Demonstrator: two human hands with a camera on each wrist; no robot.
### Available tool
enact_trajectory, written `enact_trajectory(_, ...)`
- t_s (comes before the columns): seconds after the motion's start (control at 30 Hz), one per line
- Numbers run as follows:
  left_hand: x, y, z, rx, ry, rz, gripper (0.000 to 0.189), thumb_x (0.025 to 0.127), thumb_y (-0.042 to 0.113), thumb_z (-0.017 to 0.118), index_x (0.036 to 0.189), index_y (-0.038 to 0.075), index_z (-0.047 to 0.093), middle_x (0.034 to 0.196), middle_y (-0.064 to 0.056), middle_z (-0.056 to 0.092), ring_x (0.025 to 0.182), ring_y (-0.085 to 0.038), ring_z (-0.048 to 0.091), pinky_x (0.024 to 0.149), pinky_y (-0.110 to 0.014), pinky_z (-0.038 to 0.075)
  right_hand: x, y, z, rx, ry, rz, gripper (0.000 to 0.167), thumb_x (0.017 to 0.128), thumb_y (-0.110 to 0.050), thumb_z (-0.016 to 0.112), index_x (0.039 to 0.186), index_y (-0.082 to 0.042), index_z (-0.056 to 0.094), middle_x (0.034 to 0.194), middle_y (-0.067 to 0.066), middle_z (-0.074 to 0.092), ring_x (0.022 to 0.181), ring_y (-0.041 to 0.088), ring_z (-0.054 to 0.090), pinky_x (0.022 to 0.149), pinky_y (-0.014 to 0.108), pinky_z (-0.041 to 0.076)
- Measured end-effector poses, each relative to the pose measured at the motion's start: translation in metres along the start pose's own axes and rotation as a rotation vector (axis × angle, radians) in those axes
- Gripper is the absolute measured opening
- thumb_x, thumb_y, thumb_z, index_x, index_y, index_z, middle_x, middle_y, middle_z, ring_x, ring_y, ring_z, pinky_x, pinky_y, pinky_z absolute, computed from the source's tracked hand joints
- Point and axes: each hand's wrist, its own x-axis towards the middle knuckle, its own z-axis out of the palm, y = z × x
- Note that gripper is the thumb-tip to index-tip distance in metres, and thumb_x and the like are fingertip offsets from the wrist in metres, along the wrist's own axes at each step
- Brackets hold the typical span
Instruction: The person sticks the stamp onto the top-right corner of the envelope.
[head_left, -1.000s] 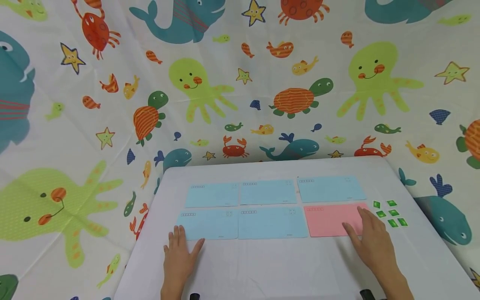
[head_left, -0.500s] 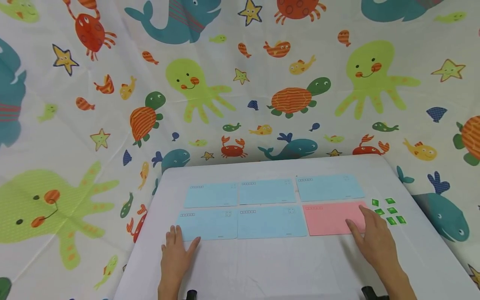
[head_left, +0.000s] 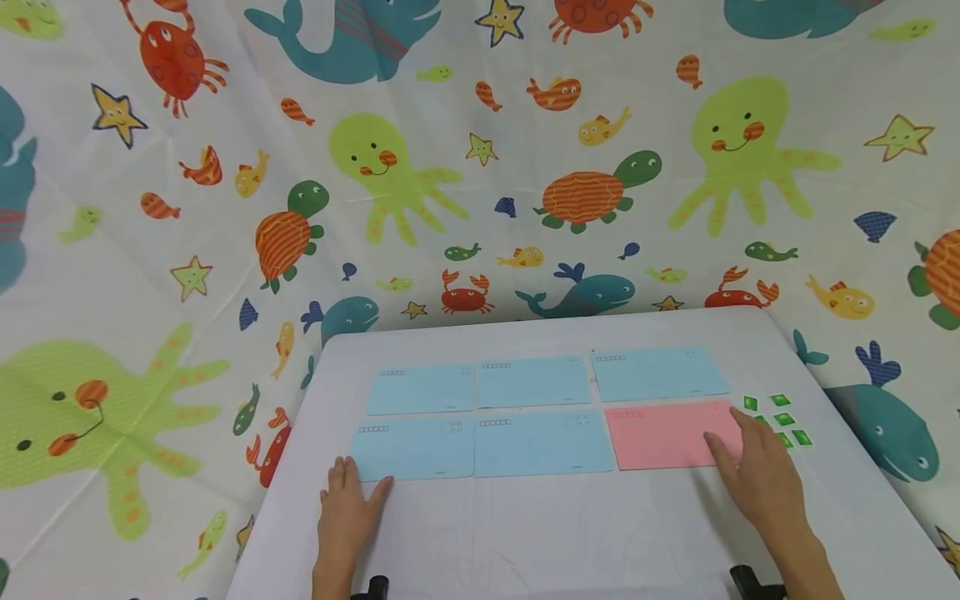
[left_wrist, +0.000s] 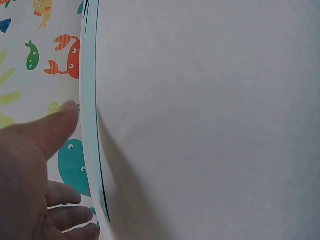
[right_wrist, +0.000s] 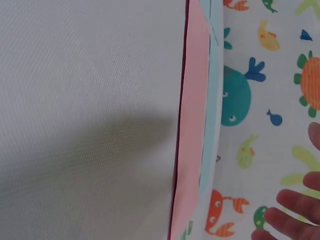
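In the head view my left hand lies at the front left corner of a blue envelope, fingers straight and thumb spread. My right hand is over the right end of a pink envelope, its fingers extended and holding nothing. Just beyond its fingertips lie several small green diamond-shaped pieces, partly covered by the hand. The left wrist view shows the spread thumb beside a blue envelope's edge. Loosely bent fingers appear at the right of the right wrist view.
Another blue envelope sits between the front left one and the pink one. Behind them is a row of three more: left, middle and right. All lie flat on a white table, backed by a sea-animal curtain.
My right hand has slid slightly right along the pink envelope and now covers some green pieces. My left hand has drawn a little left. The envelopes stay in place as the view shifts slightly.
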Motion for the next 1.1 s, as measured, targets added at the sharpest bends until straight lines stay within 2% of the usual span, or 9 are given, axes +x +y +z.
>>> enact_trajectory(0.23, 0.006, -0.005, 0.005, -0.027, -0.020, -0.019, 0.094, 0.095, 0.044, 0.063, 0.151, -0.017, 0.019, 0.159, -0.039, 0.012, 0.148, -0.056, 0.012, 0.118, -0.068, 0.014, -0.003, 0.008, -0.002, -0.010, -0.022, 0.036, 0.062, 0.095, -0.024, 0.067, 0.141, 0.010, 0.044, 0.134, 0.038, 0.050, 0.122, 0.054, 0.047, 0.096, 0.070, 0.043)
enact_trajectory(0.4, 0.008, -0.007, 0.006, -0.013, -0.033, -0.014, 0.093, 0.095, 0.043, 0.063, 0.151, -0.018, 0.020, 0.159, -0.039, 0.012, 0.148, -0.055, 0.012, 0.118, -0.067, 0.015, -0.003, 0.014, -0.004, -0.029, -0.056, 0.079, 0.063, 0.098, -0.028, 0.063, 0.144, 0.009, 0.040, 0.135, 0.039, 0.047, 0.123, 0.055, 0.044, 0.096, 0.071, 0.043)
enact_trajectory(0.6, 0.015, -0.010, 0.003, 0.004, -0.052, -0.006, 0.091, 0.095, 0.042, 0.064, 0.149, -0.019, 0.023, 0.158, -0.040, 0.014, 0.147, -0.057, 0.014, 0.115, -0.070, 0.019, -0.002, 0.023, -0.005, -0.002, -0.044, 0.099, 0.062, 0.099, -0.027, 0.062, 0.144, 0.009, 0.040, 0.134, 0.038, 0.047, 0.122, 0.055, 0.045, 0.092, 0.073, 0.044)
enact_trajectory(0.83, 0.019, -0.016, -0.004, 0.026, -0.076, -0.041, 0.090, 0.095, 0.044, 0.064, 0.149, -0.018, 0.026, 0.157, -0.040, 0.017, 0.143, -0.061, 0.019, 0.113, -0.070, 0.026, 0.004, 0.026, -0.006, 0.038, -0.061, 0.120, 0.062, 0.102, -0.032, 0.056, 0.146, 0.009, 0.039, 0.134, 0.037, 0.048, 0.119, 0.052, 0.047, 0.091, 0.071, 0.046)
enact_trajectory(1.1, 0.020, -0.016, -0.007, 0.005, -0.076, -0.031, 0.083, 0.095, 0.037, 0.066, 0.146, -0.018, 0.032, 0.156, -0.040, 0.019, 0.145, -0.058, 0.017, 0.115, -0.068, 0.022, 0.010, 0.033, -0.010, 0.032, -0.096, 0.187, 0.062, 0.103, -0.030, 0.054, 0.148, 0.008, 0.036, 0.134, 0.038, 0.048, 0.117, 0.053, 0.049, 0.092, 0.070, 0.046)
